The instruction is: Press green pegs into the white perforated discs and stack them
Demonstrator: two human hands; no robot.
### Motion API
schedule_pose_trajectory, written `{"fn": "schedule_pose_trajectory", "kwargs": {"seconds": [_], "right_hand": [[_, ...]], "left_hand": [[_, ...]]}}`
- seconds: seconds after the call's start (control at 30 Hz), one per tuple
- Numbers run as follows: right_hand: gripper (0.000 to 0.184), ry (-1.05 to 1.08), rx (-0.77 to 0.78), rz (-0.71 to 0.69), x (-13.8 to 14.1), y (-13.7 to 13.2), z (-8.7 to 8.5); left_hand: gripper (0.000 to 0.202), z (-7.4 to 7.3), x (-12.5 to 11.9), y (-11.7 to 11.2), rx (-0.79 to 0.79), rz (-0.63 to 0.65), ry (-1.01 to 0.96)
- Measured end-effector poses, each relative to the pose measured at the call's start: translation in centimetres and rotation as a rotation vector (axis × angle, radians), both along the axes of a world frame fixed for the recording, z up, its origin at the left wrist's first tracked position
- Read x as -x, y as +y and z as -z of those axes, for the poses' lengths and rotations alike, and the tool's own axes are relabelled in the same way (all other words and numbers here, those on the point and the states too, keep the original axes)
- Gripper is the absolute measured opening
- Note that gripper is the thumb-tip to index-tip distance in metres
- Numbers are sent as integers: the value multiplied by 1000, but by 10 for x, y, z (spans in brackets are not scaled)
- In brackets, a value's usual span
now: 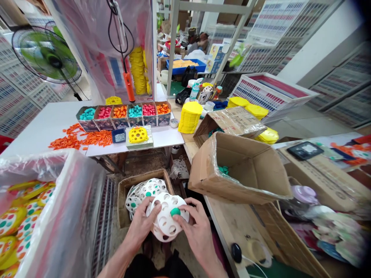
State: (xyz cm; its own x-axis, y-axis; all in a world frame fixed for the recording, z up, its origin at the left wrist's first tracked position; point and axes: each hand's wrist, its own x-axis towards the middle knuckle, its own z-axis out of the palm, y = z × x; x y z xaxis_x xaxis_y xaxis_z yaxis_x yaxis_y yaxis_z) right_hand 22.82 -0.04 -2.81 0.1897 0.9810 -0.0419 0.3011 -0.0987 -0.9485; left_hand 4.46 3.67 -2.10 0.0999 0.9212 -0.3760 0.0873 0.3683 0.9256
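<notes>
Between my two hands is a white plastic disc [165, 226] full of round holes, with what looks like another disc behind it. My left hand [144, 218] grips its left edge, thumb on the front face. On the right edge, my right hand [197, 223] is closed round the rim, its thumb against a green oval piece [175, 211] sitting at one hole. Just beyond my hands, a cardboard box [123, 208] on the floor holds more white holed discs [147, 189], some with green pieces in them.
Small bins [120, 122] of coloured pieces line the white table [58, 112], near loose orange pieces [95, 138] and a yellow holed part [138, 134]. An open carton [203, 166] stands at right. A plastic-lined crate [78, 185] of yellow spotted items is at left. Yellow parts [189, 117] are stacked behind.
</notes>
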Motion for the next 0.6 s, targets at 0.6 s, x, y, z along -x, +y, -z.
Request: {"fn": "schedule_pose_trajectory", "kwargs": {"seconds": [0.6], "right_hand": [[22,17,274,-164,-10,9,-12]], "left_hand": [[22,9,5,4,-224,77,147]]}}
